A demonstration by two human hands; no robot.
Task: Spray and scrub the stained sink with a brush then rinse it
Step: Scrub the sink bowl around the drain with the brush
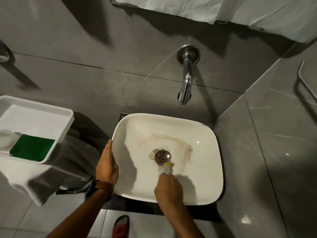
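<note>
A white rounded-square sink point(202, 169) sits below me, with a brownish stain ring around its metal drain point(162, 157). My right hand point(169, 191) is closed around a small white brush point(166, 168) with a yellow tip. Its bristles touch the basin just below the drain. My left hand point(106, 166) grips the sink's left rim. A chrome tap point(186, 79) juts from the grey wall above the sink, and no water runs from it.
A white tray point(39, 115) at the left holds a green scouring pad point(32, 147) and a whitish object. Grey and white cloths point(56, 172) lie under it. A red slipper point(121, 227) shows on the floor. A grey tiled wall stands close on the right.
</note>
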